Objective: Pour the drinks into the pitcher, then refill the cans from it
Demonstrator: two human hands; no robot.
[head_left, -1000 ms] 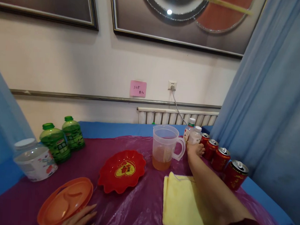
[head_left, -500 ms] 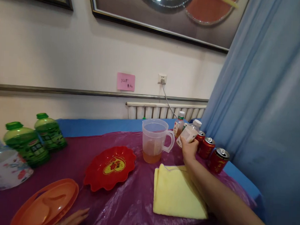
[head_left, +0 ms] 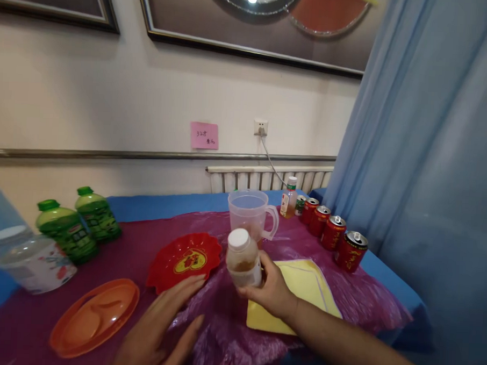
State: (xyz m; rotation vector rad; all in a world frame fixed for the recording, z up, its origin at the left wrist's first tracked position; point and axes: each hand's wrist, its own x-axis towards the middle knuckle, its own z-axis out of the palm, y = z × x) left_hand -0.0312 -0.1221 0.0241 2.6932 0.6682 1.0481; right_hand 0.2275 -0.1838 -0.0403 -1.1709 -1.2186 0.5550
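My right hand (head_left: 271,291) is wrapped round a clear plastic bottle (head_left: 243,266) with a white cap and some brownish liquid inside. The bottle is held in front of the translucent jug (head_left: 248,208) and hides part of it. My left hand (head_left: 164,324) has its fingers spread and holds nothing; its fingertips are by the near edge of the scalloped red plate (head_left: 186,259). A folded yellow cloth (head_left: 303,287) lies beneath and to the right of my right hand.
Red cans (head_left: 351,252) stand in a row at the right, with a small bottle (head_left: 288,199) behind. An orange oval dish (head_left: 96,316), two green bottles (head_left: 67,231) and a clear jar (head_left: 32,265) are at the left. A blue curtain (head_left: 410,157) hangs at the right.
My right hand has brought the bottle from beside the cans leftward and nearer, in front of the jug. My left hand has come further into view, moving up and right. The view has shifted slightly.
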